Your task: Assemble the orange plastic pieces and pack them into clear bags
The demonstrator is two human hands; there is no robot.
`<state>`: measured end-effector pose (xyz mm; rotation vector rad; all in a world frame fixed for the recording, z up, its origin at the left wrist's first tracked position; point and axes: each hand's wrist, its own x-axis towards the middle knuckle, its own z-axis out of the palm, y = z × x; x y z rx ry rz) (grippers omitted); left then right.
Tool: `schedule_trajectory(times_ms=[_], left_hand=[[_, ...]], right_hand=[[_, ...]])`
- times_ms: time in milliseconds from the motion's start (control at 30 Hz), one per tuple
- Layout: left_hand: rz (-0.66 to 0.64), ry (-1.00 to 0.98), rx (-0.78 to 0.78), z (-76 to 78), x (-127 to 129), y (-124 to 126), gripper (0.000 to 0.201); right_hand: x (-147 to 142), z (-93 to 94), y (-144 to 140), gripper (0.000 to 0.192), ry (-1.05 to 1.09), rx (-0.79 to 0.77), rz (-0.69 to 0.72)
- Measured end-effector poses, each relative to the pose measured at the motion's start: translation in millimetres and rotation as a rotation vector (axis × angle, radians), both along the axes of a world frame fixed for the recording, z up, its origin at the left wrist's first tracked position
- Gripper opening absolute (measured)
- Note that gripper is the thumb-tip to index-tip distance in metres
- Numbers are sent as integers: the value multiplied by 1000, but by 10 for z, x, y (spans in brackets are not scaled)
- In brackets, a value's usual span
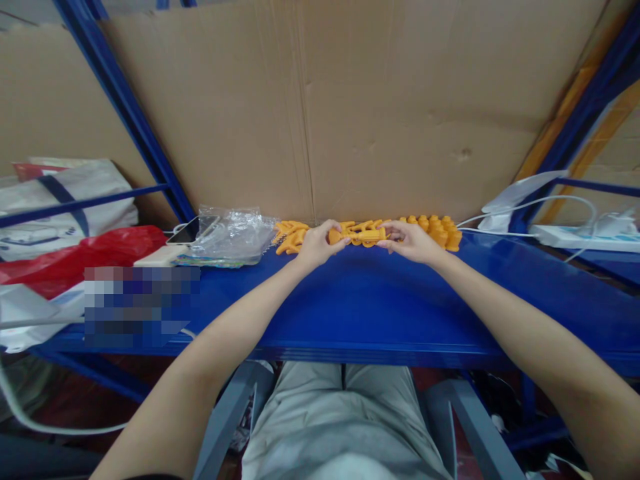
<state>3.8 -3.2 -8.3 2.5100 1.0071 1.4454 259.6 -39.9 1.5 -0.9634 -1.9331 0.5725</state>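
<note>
hands, left hand (316,244) and right hand (411,241), grip one orange plastic piece (363,235) together.

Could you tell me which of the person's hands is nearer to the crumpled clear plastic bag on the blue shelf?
Left. The left hand is just right of the crumpled clear plastic bag; the right hand is farther right.
</note>
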Motion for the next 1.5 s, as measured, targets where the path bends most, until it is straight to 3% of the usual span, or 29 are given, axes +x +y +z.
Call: schedule_trajectory(times_ms=[200,367,500,600,667,767,867,1033,1233,1500], left_hand=[[38,9,139,51,7,-86,22],[5,-27,58,49,27,-74,22],[-52,-78,-85,13,59,-36,22],[-93,-108,-131,-13,91,-28,23],[-102,-121,-120,-18,106,-34,24],[-88,-109,-87,-6,104,-53,24],[-39,-53,1,20,80,-77,22],[46,49,168,45,30,-90,20],[82,111,195,25,22,-57,22],[87,99,175,19,15,-19,20]], right_hand=[[-21,144,-102,55,23,-85,54],[14,147,-74,60,-82,-25,29],[10,42,-8,61,-231,312,-95],[-15,-5,4,44,-433,590,-192],[-33,-3,4,31,-556,679,-216],[-62,35,3,29,-611,712,-189],[-103,75,-7,28,-550,617,-142],[-166,123,-26,36,-382,315,-100],[-141,223,67,51,-305,46,68],[-166,398,131,47,-288,-178,137]])
